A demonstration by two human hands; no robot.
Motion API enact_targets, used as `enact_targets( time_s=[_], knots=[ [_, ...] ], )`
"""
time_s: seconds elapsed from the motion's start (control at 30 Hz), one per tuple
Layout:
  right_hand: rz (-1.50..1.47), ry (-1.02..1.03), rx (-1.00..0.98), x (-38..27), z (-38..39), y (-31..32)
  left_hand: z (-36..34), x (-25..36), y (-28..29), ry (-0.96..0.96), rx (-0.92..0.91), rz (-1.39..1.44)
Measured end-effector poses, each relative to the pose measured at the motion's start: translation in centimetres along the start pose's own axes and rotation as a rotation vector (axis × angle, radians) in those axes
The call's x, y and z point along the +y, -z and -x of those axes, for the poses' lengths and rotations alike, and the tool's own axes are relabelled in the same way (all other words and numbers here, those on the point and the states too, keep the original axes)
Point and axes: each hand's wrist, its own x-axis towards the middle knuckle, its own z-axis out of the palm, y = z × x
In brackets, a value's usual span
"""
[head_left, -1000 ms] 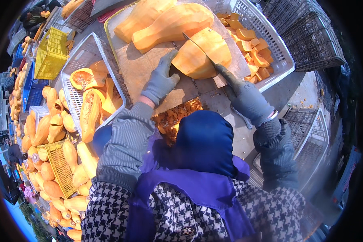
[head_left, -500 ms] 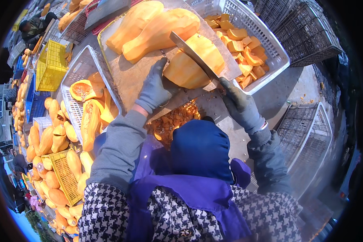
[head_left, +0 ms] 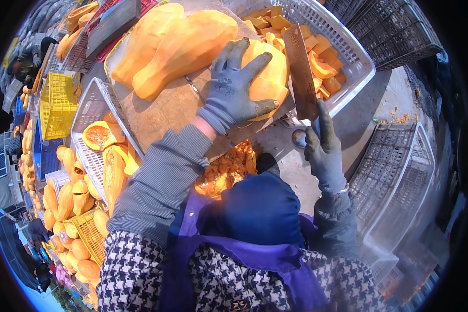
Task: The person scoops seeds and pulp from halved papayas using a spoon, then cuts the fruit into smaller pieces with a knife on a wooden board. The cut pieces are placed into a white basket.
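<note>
My right hand (head_left: pixel 325 156), in a grey glove, is closed round the handle of a broad cleaver (head_left: pixel 300 73). The blade stands at the right of the cutting board (head_left: pixel 151 117), apart from the pumpkin. On the board's right part lies a cut peeled pumpkin (head_left: pixel 268 65) with a cut line across it. Spread over its left side, my gloved left hand (head_left: pixel 236 86) rests with fingers apart, its thumb by the near edge. Two whole peeled pumpkins (head_left: pixel 184 49) lie left of that hand. A small metal tool (head_left: pixel 194 86) lies on the board, partly hidden.
Beyond the cleaver stands a white crate (head_left: pixel 366 65) of pumpkin chunks. At the left, another white crate (head_left: pixel 91 153) holds halved pumpkins. Orange scraps (head_left: pixel 226 169) lie below the board's near edge. Empty crates (head_left: pixel 385 166) stand at the right. A yellow crate (head_left: pixel 60 106) stands far left.
My left hand has moved from the board's near edge onto the pumpkin, fingers spreading. The cleaver has come out of the pumpkin and swung right, its blade now more upright.
</note>
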Motion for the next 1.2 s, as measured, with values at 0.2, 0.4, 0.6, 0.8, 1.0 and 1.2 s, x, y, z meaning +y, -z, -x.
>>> enact_targets(
  time_s=[0.2, 0.4, 0.6, 0.8, 1.0, 1.2],
  knots=[
    [0.25, 0.163, 0.004, -3.7, -3.6, -0.9, -1.2, 1.6, -2.9, 0.216, 0.36, -0.014],
    [-0.338, 0.482, 0.205, -10.9, 1.7, 2.8, -0.2, -3.4, -1.2, 0.25, 0.665, 0.241],
    [0.475, -0.024, -0.24, -8.3, -2.2, -3.1, 0.8, -2.6, -3.1, 0.25, 0.372, 0.188],
    [0.134, -0.064, -0.276, -5.2, -2.7, -0.6, 1.4, -0.3, -4.3, 0.316, 0.348, 0.301],
    [0.206, 0.198, 0.164, -4.6, -6.4, 1.9, -7.2, 1.1, -8.9, 0.629, 0.533, 0.824],
    [-0.152, 0.03, 0.058, -2.8, -3.4, 0.8, -6.1, -9.0, 2.4, 0.05, 0.253, 0.155]
  ],
)
